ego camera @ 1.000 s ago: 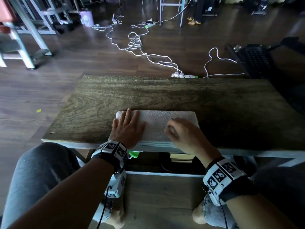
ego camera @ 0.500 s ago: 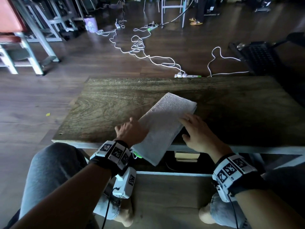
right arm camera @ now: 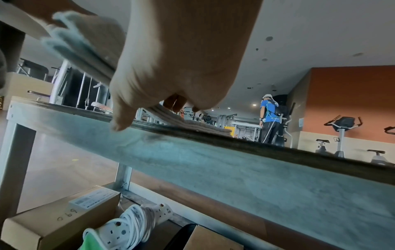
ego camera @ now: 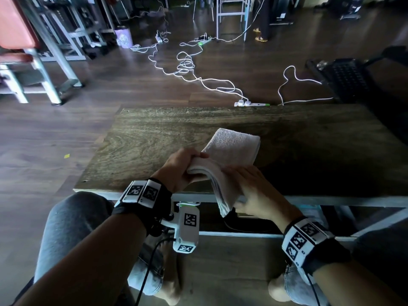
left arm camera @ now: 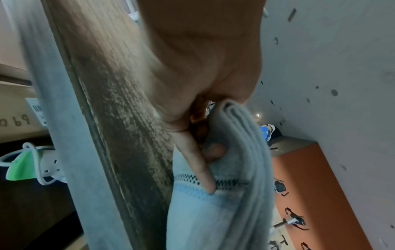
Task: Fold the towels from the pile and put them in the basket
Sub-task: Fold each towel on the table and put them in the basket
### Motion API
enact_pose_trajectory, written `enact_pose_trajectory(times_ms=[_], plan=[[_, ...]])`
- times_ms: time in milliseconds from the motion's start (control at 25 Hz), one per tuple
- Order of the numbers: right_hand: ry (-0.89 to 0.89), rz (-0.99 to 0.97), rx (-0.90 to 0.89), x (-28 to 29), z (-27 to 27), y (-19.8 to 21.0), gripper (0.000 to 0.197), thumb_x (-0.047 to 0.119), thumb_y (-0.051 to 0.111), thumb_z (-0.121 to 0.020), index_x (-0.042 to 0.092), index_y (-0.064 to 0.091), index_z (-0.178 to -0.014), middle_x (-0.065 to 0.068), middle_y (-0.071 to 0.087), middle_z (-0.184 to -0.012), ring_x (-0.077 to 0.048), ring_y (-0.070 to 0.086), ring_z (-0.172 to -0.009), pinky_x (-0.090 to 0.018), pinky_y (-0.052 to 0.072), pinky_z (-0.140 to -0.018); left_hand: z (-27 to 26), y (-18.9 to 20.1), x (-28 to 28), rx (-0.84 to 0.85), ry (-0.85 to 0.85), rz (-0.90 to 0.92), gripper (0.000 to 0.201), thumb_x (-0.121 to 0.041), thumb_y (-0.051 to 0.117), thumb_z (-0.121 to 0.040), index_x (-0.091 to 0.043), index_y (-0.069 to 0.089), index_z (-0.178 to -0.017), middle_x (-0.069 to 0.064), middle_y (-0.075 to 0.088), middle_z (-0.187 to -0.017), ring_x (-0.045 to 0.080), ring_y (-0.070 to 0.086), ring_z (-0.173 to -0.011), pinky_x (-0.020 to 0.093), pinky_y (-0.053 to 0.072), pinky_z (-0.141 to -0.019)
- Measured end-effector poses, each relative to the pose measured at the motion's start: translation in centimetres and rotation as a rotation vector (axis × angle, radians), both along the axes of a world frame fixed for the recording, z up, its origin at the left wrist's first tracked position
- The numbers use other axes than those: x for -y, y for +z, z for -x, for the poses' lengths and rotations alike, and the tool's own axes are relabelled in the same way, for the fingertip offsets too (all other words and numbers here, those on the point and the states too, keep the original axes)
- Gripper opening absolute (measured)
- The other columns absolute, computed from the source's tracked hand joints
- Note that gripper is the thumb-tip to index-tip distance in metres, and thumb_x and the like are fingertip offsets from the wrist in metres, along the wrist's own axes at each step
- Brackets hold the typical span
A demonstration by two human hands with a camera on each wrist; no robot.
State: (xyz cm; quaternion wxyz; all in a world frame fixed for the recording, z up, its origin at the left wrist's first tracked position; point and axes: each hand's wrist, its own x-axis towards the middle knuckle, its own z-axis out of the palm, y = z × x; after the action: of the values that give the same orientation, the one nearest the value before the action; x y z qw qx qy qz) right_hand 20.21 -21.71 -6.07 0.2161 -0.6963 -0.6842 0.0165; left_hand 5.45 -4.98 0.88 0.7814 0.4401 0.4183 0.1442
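A folded pale grey towel (ego camera: 231, 151) lies slantwise on the wooden table (ego camera: 143, 142), its far end on the top and its near end raised past the front edge. My left hand (ego camera: 183, 171) grips the towel's near left edge; in the left wrist view its fingers (left arm camera: 200, 162) curl into the layers of the towel (left arm camera: 224, 211). My right hand (ego camera: 254, 191) holds the right side, fingers along the top and thumb under the hanging corner. In the right wrist view, the right hand (right arm camera: 171, 76) partly hides the towel (right arm camera: 85, 42).
A black perforated, basket-like container (ego camera: 346, 78) stands on the floor past the table's far right corner. White cables and a power strip (ego camera: 251, 104) lie beyond the far edge. Under the table are a cardboard box (right arm camera: 53, 225) and a coiled extension lead (right arm camera: 136, 221).
The towel lay flat under both hands, then swung slantwise. Now both hands grip its near end and have lifted it off the front edge.
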Motion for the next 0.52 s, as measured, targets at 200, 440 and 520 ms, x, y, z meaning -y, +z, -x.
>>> enact_pose_trajectory(times_ms=[200, 440, 520], plan=[[-0.209, 0.037, -0.67, -0.9, -0.4, 0.9, 0.023, 0.015, 0.061, -0.093, 0.022, 0.071, -0.112, -0.011, 0.069, -0.12, -0.03, 0.062, -0.116, -0.041, 0.05, -0.1, 0.4, 1.0, -0.3, 0.065, -0.114, -0.005, 0.032, -0.008, 0.036, -0.096, 0.001, 0.065, -0.106, 0.022, 0.068, -0.089, 0.034, 0.071, -0.077, 0.043, 0.06, -0.065], [-0.452, -0.152, -0.956, -0.9, -1.2, 1.7, 0.038, 0.046, 0.057, -0.094, 0.012, 0.07, -0.104, -0.01, 0.071, -0.1, -0.023, 0.068, -0.095, -0.037, 0.053, -0.075, -0.8, -0.1, -0.4, -0.311, -0.133, -0.714, 0.025, -0.038, 0.063, -0.091, -0.015, 0.07, -0.088, 0.007, 0.069, -0.082, 0.02, 0.067, -0.07, 0.03, 0.057, -0.06], [-0.516, -0.127, -0.977, -0.9, -1.6, 2.0, 0.024, 0.039, 0.057, -0.097, 0.02, 0.067, -0.106, 0.003, 0.069, -0.101, -0.011, 0.066, -0.093, -0.026, 0.054, -0.07, -2.0, -1.0, -0.9, -0.377, -0.197, -0.856, 0.043, -0.043, 0.058, -0.093, -0.001, 0.065, -0.082, 0.006, 0.056, -0.068, 0.017, 0.052, -0.058, 0.025, 0.042, -0.052]])
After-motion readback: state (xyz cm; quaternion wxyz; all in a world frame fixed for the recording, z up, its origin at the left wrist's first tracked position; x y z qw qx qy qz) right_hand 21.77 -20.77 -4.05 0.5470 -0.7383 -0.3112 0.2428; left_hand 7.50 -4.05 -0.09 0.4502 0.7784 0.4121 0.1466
